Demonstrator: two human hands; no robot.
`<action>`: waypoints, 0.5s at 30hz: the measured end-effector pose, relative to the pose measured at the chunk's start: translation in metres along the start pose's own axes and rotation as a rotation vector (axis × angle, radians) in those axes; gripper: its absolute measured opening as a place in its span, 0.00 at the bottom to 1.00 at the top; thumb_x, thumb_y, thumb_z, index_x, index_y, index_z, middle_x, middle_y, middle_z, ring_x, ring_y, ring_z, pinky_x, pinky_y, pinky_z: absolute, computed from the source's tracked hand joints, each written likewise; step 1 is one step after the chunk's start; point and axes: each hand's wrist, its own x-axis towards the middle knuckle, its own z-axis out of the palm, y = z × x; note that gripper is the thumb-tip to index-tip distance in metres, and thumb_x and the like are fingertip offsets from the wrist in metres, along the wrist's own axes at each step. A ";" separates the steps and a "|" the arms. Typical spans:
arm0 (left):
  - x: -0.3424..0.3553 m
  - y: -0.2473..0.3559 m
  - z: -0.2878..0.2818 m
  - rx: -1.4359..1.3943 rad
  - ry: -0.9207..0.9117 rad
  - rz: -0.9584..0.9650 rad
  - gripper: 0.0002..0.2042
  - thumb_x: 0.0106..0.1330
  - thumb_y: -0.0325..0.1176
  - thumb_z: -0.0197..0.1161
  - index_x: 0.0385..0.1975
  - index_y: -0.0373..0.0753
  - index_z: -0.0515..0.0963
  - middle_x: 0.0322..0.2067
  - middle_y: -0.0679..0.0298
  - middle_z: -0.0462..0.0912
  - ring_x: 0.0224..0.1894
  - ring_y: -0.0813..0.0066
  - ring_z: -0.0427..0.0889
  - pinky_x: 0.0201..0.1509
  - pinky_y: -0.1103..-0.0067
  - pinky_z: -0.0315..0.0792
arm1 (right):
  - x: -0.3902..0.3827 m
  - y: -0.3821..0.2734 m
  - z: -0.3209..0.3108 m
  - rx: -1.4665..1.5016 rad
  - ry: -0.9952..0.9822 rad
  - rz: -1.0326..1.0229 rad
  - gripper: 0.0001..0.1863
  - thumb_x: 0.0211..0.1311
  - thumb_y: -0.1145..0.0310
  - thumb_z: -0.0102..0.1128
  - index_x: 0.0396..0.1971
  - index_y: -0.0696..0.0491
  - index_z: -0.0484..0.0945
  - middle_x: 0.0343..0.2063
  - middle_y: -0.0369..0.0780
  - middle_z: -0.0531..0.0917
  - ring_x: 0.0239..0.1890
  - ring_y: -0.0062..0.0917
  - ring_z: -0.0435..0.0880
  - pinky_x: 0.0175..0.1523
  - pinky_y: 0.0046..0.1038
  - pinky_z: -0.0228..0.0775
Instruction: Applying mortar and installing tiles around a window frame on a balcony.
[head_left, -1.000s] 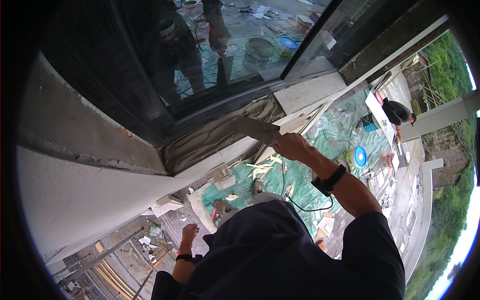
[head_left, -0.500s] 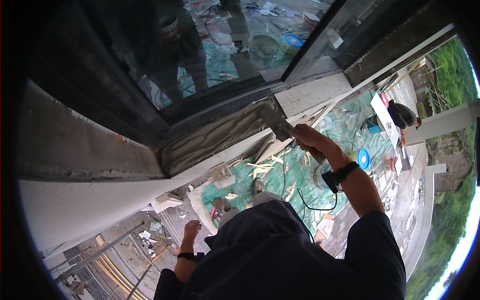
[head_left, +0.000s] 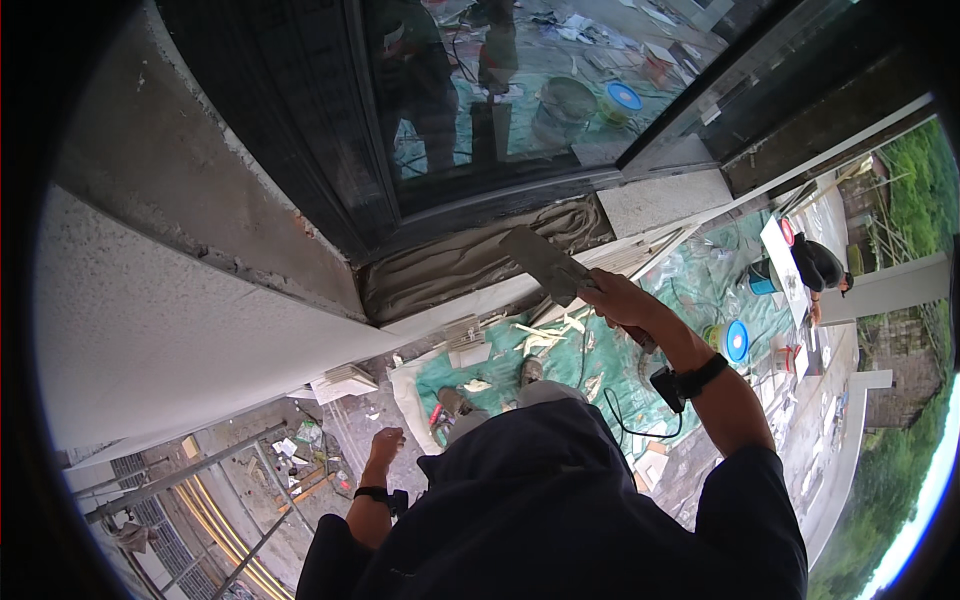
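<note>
My right hand (head_left: 617, 302) is wrapped round the handle of a flat steel trowel (head_left: 545, 266). The trowel's grey-smeared blade is over the front edge of the sill; whether it touches is hard to tell. Behind it lies a bed of wet grey mortar (head_left: 440, 262) with ridges and swirls, along the foot of the dark window frame (head_left: 500, 205). A pale speckled stone slab (head_left: 665, 202) sits at the right end of the mortar. My left hand (head_left: 384, 445) hangs low at my side, fingers loosely curled in, with nothing visible in it.
Green sheeting (head_left: 570, 365) strewn with scraps covers the floor by my feet. A bucket with a blue lid (head_left: 736, 341) stands to the right. Another person (head_left: 818, 265) bends over a white board (head_left: 784, 262) farther off. Metal railings (head_left: 185, 470) are at lower left.
The trowel has come away from the slab end of the mortar, back toward me and the front edge. The view has shifted, so the window and sill sit farther right. My left hand stays low.
</note>
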 end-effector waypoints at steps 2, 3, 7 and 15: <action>0.001 -0.004 -0.007 0.019 0.015 -0.011 0.12 0.67 0.37 0.61 0.39 0.34 0.78 0.26 0.65 0.81 0.23 0.82 0.74 0.25 0.83 0.66 | 0.015 -0.009 0.022 -0.418 0.039 -0.170 0.26 0.64 0.53 0.51 0.47 0.64 0.69 0.29 0.55 0.82 0.34 0.49 0.83 0.42 0.46 0.75; 0.001 -0.005 -0.007 0.035 0.027 -0.029 0.11 0.67 0.37 0.61 0.39 0.34 0.78 0.26 0.65 0.81 0.23 0.82 0.74 0.25 0.83 0.66 | 0.021 -0.010 0.032 -0.560 0.069 -0.232 0.27 0.63 0.53 0.51 0.48 0.64 0.69 0.32 0.57 0.82 0.38 0.52 0.82 0.46 0.48 0.74; -0.001 -0.002 -0.002 0.004 0.066 0.020 0.11 0.67 0.37 0.61 0.38 0.34 0.78 0.25 0.64 0.81 0.22 0.81 0.74 0.25 0.83 0.66 | 0.039 0.007 0.016 -0.663 0.179 -0.108 0.25 0.63 0.54 0.50 0.47 0.63 0.70 0.31 0.57 0.83 0.38 0.51 0.83 0.46 0.50 0.73; -0.001 -0.043 -0.008 0.057 0.003 -0.051 0.12 0.66 0.38 0.62 0.40 0.35 0.79 0.26 0.63 0.82 0.24 0.79 0.77 0.25 0.82 0.67 | 0.021 0.005 -0.010 -0.220 0.125 0.042 0.23 0.63 0.55 0.52 0.44 0.63 0.71 0.22 0.47 0.80 0.20 0.37 0.83 0.29 0.39 0.77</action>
